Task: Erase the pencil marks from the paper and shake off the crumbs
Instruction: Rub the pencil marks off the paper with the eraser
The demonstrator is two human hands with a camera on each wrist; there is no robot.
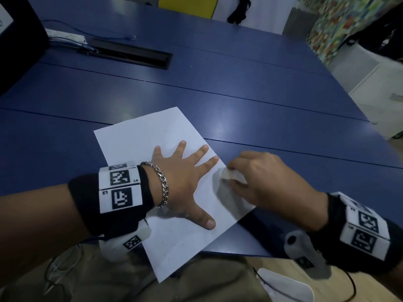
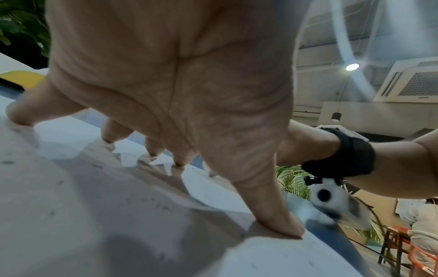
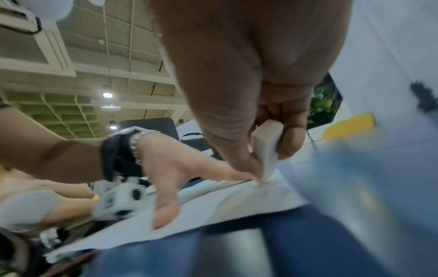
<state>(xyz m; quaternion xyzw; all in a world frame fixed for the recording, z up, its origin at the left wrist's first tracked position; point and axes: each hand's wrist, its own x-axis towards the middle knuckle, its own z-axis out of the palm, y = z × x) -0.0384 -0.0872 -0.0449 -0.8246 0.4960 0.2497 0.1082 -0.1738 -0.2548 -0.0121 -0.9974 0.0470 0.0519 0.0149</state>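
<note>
A white sheet of paper (image 1: 139, 138) lies at an angle on the blue table (image 1: 239, 88), its near corner hanging over the front edge. Small dark specks dot the paper (image 2: 71, 215). My left hand (image 1: 183, 177) lies flat on the sheet with fingers spread, pressing it down; its fingertips (image 2: 282, 226) touch the paper. My right hand (image 1: 259, 177) pinches a white eraser (image 1: 232, 176) at the sheet's right edge. In the right wrist view the eraser (image 3: 266, 148) sits between thumb and fingers, its lower tip on the paper (image 3: 213, 202).
A black cable slot (image 1: 133, 54) is set into the table at the far left, with a white power strip (image 1: 65, 37) and wires beside it. A dark monitor (image 1: 15, 40) stands at the far left corner. My lap lies below the table's front edge.
</note>
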